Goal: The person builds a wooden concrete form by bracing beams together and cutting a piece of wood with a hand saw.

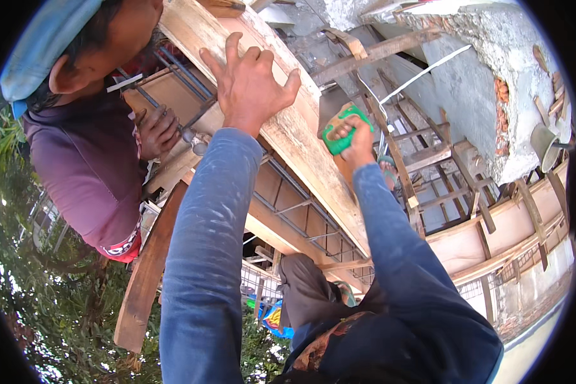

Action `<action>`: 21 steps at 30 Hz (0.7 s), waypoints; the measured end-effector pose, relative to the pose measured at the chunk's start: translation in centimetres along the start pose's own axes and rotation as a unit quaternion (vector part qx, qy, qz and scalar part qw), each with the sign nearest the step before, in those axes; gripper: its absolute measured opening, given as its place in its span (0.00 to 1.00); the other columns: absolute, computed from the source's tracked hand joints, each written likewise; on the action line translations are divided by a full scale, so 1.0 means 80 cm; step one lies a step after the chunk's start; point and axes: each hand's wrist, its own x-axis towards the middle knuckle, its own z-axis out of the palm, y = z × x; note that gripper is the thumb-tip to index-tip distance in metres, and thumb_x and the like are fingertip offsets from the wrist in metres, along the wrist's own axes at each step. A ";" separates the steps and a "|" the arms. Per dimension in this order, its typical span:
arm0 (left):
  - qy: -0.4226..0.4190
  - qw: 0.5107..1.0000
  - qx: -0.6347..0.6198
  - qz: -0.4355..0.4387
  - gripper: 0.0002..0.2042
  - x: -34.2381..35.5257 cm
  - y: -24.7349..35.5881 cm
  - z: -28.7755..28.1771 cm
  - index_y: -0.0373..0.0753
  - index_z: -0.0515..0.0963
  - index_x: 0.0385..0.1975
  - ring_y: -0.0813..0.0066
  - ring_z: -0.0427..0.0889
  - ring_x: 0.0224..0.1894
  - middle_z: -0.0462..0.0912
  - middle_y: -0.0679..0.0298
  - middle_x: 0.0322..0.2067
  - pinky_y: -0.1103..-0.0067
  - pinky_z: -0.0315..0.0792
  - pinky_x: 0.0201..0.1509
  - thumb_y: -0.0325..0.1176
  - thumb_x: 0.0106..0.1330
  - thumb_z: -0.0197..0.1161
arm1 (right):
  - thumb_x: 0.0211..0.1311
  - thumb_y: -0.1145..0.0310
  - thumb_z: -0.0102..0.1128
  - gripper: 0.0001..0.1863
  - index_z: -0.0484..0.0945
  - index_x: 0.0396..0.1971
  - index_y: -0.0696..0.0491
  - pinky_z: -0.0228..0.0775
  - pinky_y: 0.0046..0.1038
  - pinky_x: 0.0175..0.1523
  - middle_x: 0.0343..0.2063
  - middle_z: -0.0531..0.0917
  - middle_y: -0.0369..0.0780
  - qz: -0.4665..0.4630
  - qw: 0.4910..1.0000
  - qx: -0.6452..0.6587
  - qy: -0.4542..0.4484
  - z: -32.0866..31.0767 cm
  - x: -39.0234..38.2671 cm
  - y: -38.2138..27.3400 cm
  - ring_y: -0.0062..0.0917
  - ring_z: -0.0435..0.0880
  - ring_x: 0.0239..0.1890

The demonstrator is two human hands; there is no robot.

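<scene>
My left hand rests on a long pale wooden board, its fingers spread and slightly bent against the wood. My right hand grips the green handle of a handsaw beside the board's right edge; most of the blade is hard to make out. Beneath and to the left of the board, steel rebar cages lie in plywood formwork.
A co-worker crouches at the left, a hand holding a metal tool. At right are rough concrete with exposed brick, timber supports over a drop, and hanging formwork planks. Trees show below left.
</scene>
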 end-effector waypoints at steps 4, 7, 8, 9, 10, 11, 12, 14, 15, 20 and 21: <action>-0.090 0.995 -0.001 -0.033 0.26 0.007 0.006 -0.011 0.38 0.87 0.42 0.55 0.61 0.70 0.86 0.59 0.44 0.34 0.40 0.70 0.57 0.56 0.63 | 0.54 0.75 0.52 0.01 0.71 0.26 0.53 0.63 0.36 0.22 0.18 0.67 0.37 0.021 0.999 -0.037 0.023 0.020 0.014 -0.016 0.25 0.67 0.16; -0.039 0.999 -0.031 0.019 0.23 0.037 0.044 -0.001 0.39 0.85 0.33 0.54 0.63 0.68 0.86 0.60 0.39 0.35 0.44 0.68 0.56 0.54 0.65 | 0.55 0.75 0.52 0.01 0.72 0.26 0.54 0.64 0.37 0.22 0.16 0.68 0.38 -0.081 0.995 -0.021 0.058 -0.009 0.170 -0.054 0.28 0.69 0.16; -0.004 0.998 -0.046 0.037 0.21 0.045 0.049 0.001 0.39 0.83 0.24 0.53 0.66 0.66 0.86 0.60 0.35 0.35 0.49 0.66 0.55 0.52 0.68 | 0.55 0.74 0.52 0.01 0.72 0.26 0.54 0.64 0.38 0.22 0.15 0.69 0.39 -0.120 0.990 -0.020 0.071 -0.008 0.201 -0.065 0.29 0.70 0.16; -0.007 1.000 -0.014 0.026 0.21 0.027 0.038 -0.001 0.40 0.83 0.23 0.54 0.66 0.66 0.86 0.61 0.35 0.36 0.49 0.66 0.55 0.52 0.68 | 0.55 0.74 0.52 0.01 0.72 0.26 0.54 0.64 0.38 0.22 0.15 0.69 0.39 -0.093 0.992 -0.036 0.077 0.001 0.168 -0.034 0.29 0.70 0.16; -0.028 1.000 -0.008 0.008 0.21 0.005 0.028 0.003 0.40 0.83 0.23 0.54 0.66 0.66 0.86 0.61 0.35 0.36 0.49 0.66 0.55 0.52 0.68 | 0.55 0.74 0.51 0.01 0.72 0.26 0.55 0.64 0.38 0.22 0.15 0.69 0.40 -0.094 0.989 -0.078 0.083 0.010 0.133 -0.005 0.29 0.70 0.16; -0.008 1.000 -0.003 0.004 0.21 -0.002 0.021 0.004 0.40 0.83 0.23 0.54 0.67 0.66 0.86 0.61 0.35 0.36 0.49 0.66 0.55 0.52 0.68 | 0.55 0.74 0.51 0.02 0.72 0.27 0.55 0.64 0.39 0.22 0.14 0.70 0.40 -0.113 0.984 -0.114 0.076 0.030 0.096 -0.003 0.30 0.71 0.16; 0.034 0.999 -0.006 0.024 0.22 0.022 0.025 0.005 0.40 0.83 0.23 0.54 0.67 0.66 0.86 0.61 0.35 0.36 0.50 0.65 0.56 0.52 0.68 | 0.55 0.75 0.51 0.01 0.72 0.27 0.54 0.64 0.36 0.22 0.15 0.69 0.39 -0.082 0.996 0.012 -0.013 0.002 0.097 -0.004 0.28 0.70 0.16; -0.010 1.000 0.002 0.010 0.22 -0.002 0.008 0.002 0.40 0.83 0.24 0.54 0.66 0.66 0.86 0.61 0.35 0.36 0.50 0.65 0.56 0.53 0.68 | 0.55 0.75 0.51 0.02 0.73 0.27 0.52 0.63 0.33 0.21 0.15 0.68 0.38 -0.010 0.998 -0.005 0.057 0.014 0.016 0.003 0.27 0.69 0.16; -0.010 1.000 0.001 0.002 0.22 -0.008 0.001 -0.004 0.39 0.83 0.24 0.54 0.66 0.66 0.86 0.61 0.35 0.36 0.50 0.65 0.56 0.53 0.68 | 0.55 0.75 0.51 0.02 0.73 0.27 0.52 0.63 0.33 0.21 0.15 0.68 0.38 -0.004 0.998 -0.006 0.060 0.012 -0.017 0.000 0.27 0.69 0.16; -0.007 1.000 -0.010 0.011 0.22 0.010 0.022 -0.006 0.39 0.83 0.24 0.55 0.66 0.66 0.86 0.62 0.35 0.36 0.48 0.66 0.56 0.53 0.69 | 0.54 0.76 0.50 0.02 0.72 0.27 0.54 0.62 0.32 0.21 0.15 0.68 0.38 -0.056 0.998 0.015 -0.009 0.013 0.093 -0.002 0.26 0.68 0.16; 0.003 0.999 -0.030 0.030 0.22 0.026 0.042 -0.001 0.39 0.82 0.24 0.55 0.65 0.66 0.86 0.62 0.35 0.36 0.48 0.66 0.56 0.53 0.69 | 0.54 0.75 0.51 0.03 0.69 0.23 0.52 0.64 0.33 0.22 0.15 0.67 0.37 -0.093 0.995 -0.003 0.025 -0.007 0.155 -0.031 0.26 0.68 0.17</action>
